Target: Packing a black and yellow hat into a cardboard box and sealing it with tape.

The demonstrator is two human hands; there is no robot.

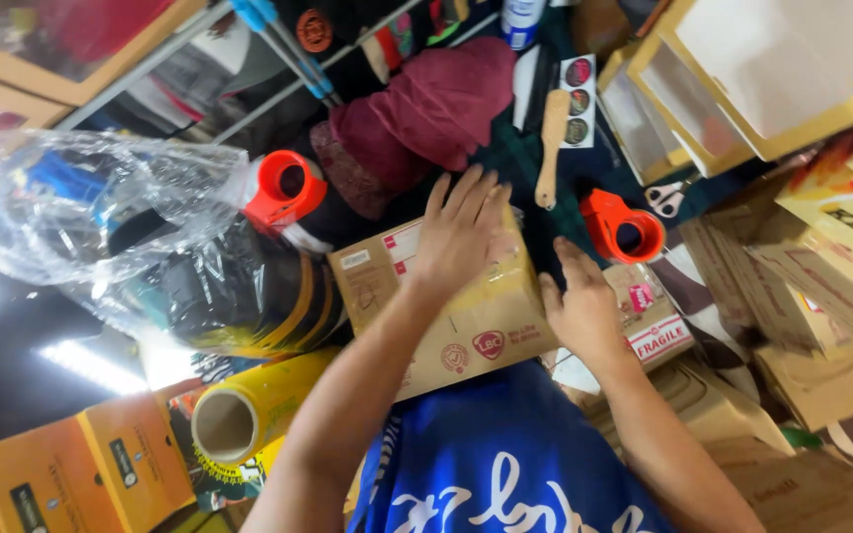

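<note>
Brown corrugated cardboard box (pixel 446 296), sealed, with small labels and round stamps, sits in the person's lap area over a blue printed garment (pixel 505 464), in the middle of the clutter. Left hand (pixel 461 232) lies flat on its top, fingers spread, pressing, not pinching. Right hand (pixel 580 306) rests open at the box's right edge, fingers loosely spread, nothing clamped. Box looks stiff and fairly light, probably rigid enough to lift by opposite side walls or from under the bottom edges; tape surface may be slick. A second smaller carton (pixel 659 326) with a red-and-white warning sticker is just beside the right hand. Orange tape dispenser (pixel 624 227) lies just beyond it; another orange dispenser (pixel 283 188) is to the left, next to a crumpled clear plastic bag (pixel 101 207). Yellow roll of stretch film (pixel 244 415) near the left forearm. Maroon fabric bundle (pixel 426 109) behind the box.
</note>
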